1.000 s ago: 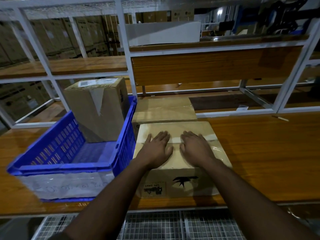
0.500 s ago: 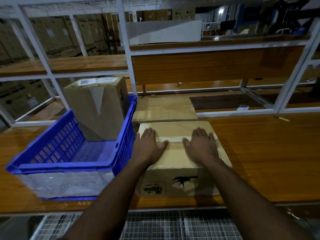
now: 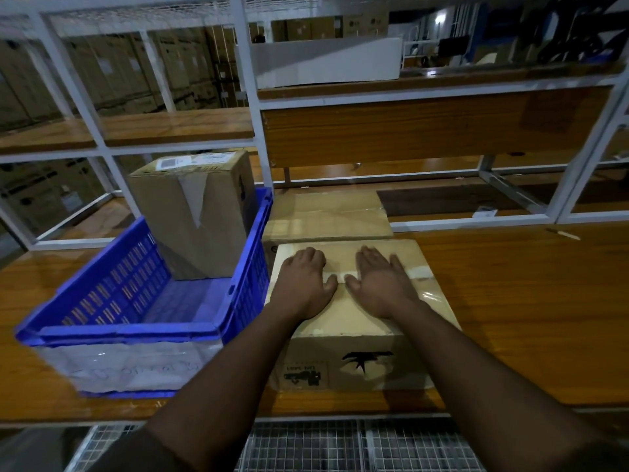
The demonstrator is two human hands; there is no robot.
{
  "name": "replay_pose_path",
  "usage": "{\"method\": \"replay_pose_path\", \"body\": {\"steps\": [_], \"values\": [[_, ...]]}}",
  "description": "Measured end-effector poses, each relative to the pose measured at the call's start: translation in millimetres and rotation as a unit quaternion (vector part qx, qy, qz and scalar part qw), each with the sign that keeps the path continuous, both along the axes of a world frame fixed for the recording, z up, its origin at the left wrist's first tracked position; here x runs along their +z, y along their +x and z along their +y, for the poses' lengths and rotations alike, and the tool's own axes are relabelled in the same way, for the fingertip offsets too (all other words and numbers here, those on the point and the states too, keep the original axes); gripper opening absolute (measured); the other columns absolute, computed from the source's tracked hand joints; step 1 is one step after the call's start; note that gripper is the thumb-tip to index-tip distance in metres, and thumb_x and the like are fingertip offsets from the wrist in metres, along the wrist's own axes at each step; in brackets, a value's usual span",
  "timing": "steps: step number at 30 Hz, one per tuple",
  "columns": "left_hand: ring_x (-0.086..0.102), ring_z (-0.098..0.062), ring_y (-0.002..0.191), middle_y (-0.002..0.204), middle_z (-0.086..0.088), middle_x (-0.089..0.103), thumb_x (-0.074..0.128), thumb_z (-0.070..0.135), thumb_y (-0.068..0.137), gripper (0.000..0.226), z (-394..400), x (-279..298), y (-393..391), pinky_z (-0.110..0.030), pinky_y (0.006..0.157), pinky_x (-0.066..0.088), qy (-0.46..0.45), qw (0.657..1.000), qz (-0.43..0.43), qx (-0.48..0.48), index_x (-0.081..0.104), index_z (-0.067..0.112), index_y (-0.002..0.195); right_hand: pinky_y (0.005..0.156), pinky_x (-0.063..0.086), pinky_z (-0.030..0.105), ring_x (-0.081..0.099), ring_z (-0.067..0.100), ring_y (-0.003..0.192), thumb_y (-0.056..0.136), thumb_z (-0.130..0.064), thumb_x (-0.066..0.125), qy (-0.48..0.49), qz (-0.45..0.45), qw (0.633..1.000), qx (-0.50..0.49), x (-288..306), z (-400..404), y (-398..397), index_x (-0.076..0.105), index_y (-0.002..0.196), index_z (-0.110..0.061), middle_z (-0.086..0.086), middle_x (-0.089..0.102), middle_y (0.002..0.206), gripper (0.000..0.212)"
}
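While both bare hands lie on top of the tan, tape-sealed cardboard box (image 3: 354,311) at the front of the wooden workbench (image 3: 527,301), the right hand (image 3: 383,284) grips nothing, its fingers spread flat on the lid. Beside it, the left hand (image 3: 304,284) has its fingers bent under at the knuckles; I cannot tell whether they pinch anything. A blue plastic crate (image 3: 119,333) just left holds a taller brown carton (image 3: 194,216).
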State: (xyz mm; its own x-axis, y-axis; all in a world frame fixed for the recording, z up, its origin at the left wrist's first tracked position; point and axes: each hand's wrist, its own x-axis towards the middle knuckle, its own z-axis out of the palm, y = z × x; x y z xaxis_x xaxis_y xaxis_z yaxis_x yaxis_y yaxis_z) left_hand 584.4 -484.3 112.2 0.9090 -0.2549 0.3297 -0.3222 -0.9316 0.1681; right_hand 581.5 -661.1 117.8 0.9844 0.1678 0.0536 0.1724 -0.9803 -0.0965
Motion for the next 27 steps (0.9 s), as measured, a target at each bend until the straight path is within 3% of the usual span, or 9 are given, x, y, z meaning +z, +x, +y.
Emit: {"method": "replay_pose_path", "body": {"steps": [2,4,6,9,15,19,22,24,27], "values": [[0.051,-0.023,0.115,0.122,-0.004,0.057,0.049,0.048,0.095,0.043,-1,0,2,-0.039,0.097,0.039,-0.001,1.000,-0.014,0.004,0.056,0.014,0.121,0.124,0.000,0.045,0.000,0.015,0.154,0.103,-0.054,0.023,0.001,0.001,1.000,-0.004,-2,1,1,0.008,0.160,-0.013,0.003,0.004,0.168,0.072],[0.047,-0.021,0.127,0.136,-0.004,0.054,0.046,0.050,0.097,0.052,0,-1,4,-0.040,0.107,0.035,-0.008,1.000,0.000,-0.001,0.053,0.014,0.134,0.124,-0.001,0.045,0.000,0.015,0.154,0.102,-0.055,0.022,0.006,0.000,1.000,-0.006,-3,1,1,0.008,0.160,-0.014,0.002,0.005,0.168,0.073],[0.031,-0.019,0.146,0.158,-0.005,0.038,0.038,0.056,0.100,0.068,2,-3,4,-0.043,0.122,0.019,0.001,0.999,0.035,0.014,0.038,0.013,0.152,0.124,-0.002,0.047,0.001,0.018,0.154,0.101,-0.059,0.020,0.010,-0.011,0.999,-0.042,-4,-2,0,0.010,0.160,-0.012,0.004,0.007,0.168,0.075],[0.006,-0.016,0.156,0.169,-0.003,0.012,0.022,0.069,0.098,0.085,4,-3,3,-0.053,0.125,-0.003,0.001,0.992,0.085,0.095,0.017,0.013,0.161,0.122,-0.001,0.057,0.003,0.026,0.154,0.101,-0.062,0.016,0.014,-0.022,0.986,-0.166,-3,-8,-4,0.011,0.159,-0.008,0.011,0.008,0.167,0.079],[-0.002,-0.019,0.157,0.170,-0.001,0.003,0.029,0.074,0.095,0.091,6,4,-2,-0.060,0.119,0.019,-0.051,0.982,0.124,0.130,0.010,0.015,0.162,0.121,0.002,0.059,0.002,0.027,0.154,0.098,-0.066,0.017,0.022,-0.003,0.987,-0.159,0,-21,-2,0.007,0.159,-0.011,0.009,0.004,0.168,0.083],[0.010,-0.033,0.155,0.169,-0.012,0.004,0.037,0.077,0.092,0.102,2,10,-7,-0.054,0.113,0.035,-0.064,0.972,0.125,0.190,0.013,0.006,0.160,0.117,0.026,0.054,0.013,0.038,0.151,0.097,-0.068,0.023,0.045,-0.025,0.976,-0.211,-1,-27,-9,0.018,0.158,-0.014,0.013,0.012,0.166,0.081],[0.047,-0.036,0.137,0.163,-0.019,0.026,0.038,0.081,0.088,0.111,4,15,-13,-0.043,0.091,0.050,-0.065,0.959,0.145,0.235,0.008,0.002,0.160,0.105,0.044,0.048,0.037,0.040,0.138,0.095,-0.069,0.031,0.059,-0.032,0.965,-0.253,0,-27,-14,0.028,0.155,-0.014,0.021,0.027,0.159,0.081],[0.058,-0.034,0.125,0.152,-0.020,0.045,0.038,0.084,0.086,0.115,8,15,-17,-0.039,0.083,0.052,-0.068,0.956,0.148,0.245,0.006,0.002,0.160,0.094,0.050,0.044,0.050,0.036,0.124,0.094,-0.068,0.036,0.062,-0.059,0.963,-0.255,0,-29,-18,0.041,0.145,-0.013,0.020,0.045,0.146,0.075],[0.060,-0.034,0.121,0.147,-0.021,0.050,0.039,0.087,0.083,0.119,12,13,-26,-0.041,0.084,0.052,-0.074,0.956,0.128,0.255,0.008,0.001,0.159,0.085,0.050,0.039,0.057,0.029,0.109,0.093,-0.064,0.045,0.075,-0.106,0.959,-0.252,0,-31,-29,0.054,0.128,-0.014,0.014,0.058,0.125,0.061]]}}
